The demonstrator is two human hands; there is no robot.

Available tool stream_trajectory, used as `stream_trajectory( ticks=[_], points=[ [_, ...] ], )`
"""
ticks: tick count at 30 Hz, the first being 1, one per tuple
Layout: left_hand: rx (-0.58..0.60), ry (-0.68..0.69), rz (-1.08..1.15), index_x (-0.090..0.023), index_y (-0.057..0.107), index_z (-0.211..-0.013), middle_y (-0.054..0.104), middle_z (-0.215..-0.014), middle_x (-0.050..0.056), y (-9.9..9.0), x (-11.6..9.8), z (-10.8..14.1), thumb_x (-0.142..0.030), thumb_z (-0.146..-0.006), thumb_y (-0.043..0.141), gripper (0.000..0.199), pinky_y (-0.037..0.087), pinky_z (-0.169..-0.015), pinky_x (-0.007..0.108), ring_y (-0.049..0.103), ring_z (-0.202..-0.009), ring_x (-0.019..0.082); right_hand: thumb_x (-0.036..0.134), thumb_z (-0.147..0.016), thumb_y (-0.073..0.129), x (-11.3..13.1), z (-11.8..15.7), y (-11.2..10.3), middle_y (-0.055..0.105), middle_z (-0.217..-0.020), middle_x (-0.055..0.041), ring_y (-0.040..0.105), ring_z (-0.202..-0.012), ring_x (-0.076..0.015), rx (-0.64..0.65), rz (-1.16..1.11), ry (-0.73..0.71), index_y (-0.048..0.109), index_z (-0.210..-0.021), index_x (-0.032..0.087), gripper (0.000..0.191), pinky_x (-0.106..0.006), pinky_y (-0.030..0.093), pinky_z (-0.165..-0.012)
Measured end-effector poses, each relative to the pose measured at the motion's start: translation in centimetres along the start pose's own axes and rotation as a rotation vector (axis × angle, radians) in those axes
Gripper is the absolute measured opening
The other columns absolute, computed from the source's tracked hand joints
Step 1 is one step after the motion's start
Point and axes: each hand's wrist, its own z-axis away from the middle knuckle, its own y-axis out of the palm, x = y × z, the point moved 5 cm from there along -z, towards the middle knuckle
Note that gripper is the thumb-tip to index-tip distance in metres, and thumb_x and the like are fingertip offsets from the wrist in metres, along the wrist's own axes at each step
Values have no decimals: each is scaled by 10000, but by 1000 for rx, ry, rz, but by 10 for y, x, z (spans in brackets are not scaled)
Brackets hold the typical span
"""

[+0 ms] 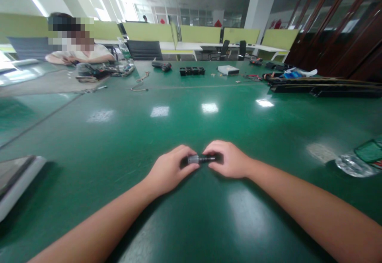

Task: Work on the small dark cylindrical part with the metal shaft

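Observation:
A small cylindrical metal part (201,159), with a grey body on its left, a dark ringed middle and a thin silver shaft on its right, lies level just above or on the green table. My left hand (170,167) is closed around the grey end, thumb and forefinger on either side of it. Opposite, my right hand (228,159) curves around the shaft end in a C shape, thumb and fingers apart. A dark gap shows between them, and I see no clear contact with the shaft. The far left end of the part is hidden in my left palm.
A flat grey-edged object (25,179) lies at the left, a clear plastic-wrapped item (358,163) at the right. Farther back are a cable (140,83), black blocks (192,71), a white box (228,70) and black strips (322,87). A person (80,52) sits across at the left.

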Motion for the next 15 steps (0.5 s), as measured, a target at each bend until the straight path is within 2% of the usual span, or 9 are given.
stream_trajectory(
  ticks=[15],
  points=[
    [-5, -1, -12, -262, 658, -1052, 682, -982, 5, -1, -1, -1, -468, -902, 586, 264, 492, -756, 283, 640, -843, 186, 192, -834, 688, -2, -4, 10, 712, -957, -45, 622, -908, -191, 17, 123, -20, 702, -979, 191, 147, -332, 443, -847]
  ],
)
